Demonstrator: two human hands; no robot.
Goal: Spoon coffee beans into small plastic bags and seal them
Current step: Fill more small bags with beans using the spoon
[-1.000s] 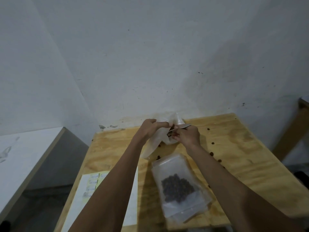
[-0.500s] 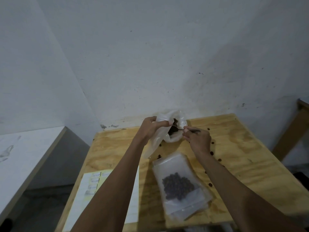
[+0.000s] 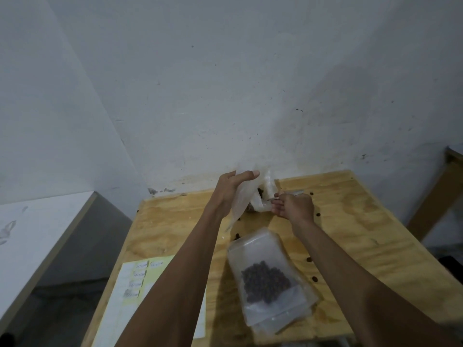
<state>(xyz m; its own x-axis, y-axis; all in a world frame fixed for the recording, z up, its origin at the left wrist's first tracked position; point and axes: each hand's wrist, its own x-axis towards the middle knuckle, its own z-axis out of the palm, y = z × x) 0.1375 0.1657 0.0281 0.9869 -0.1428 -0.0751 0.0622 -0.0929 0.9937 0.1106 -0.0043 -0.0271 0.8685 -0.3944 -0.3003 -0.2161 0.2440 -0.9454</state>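
Gripping clear bag [image 3: 244,196] with left hand [image 3: 229,190], thumb on top, above table [image 3: 350,221] far edge. Right hand [image 3: 294,206] fingers pinched on spoon [image 3: 285,195] at bag mouth. Filled bag [image 3: 268,279] lies nearer me.

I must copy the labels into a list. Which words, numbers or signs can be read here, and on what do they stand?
Small handwritten labels on the yellow and white paper sheet: too blurred to read.
Plastic bag of coffee beans: no text visible.
Nothing else carries text.
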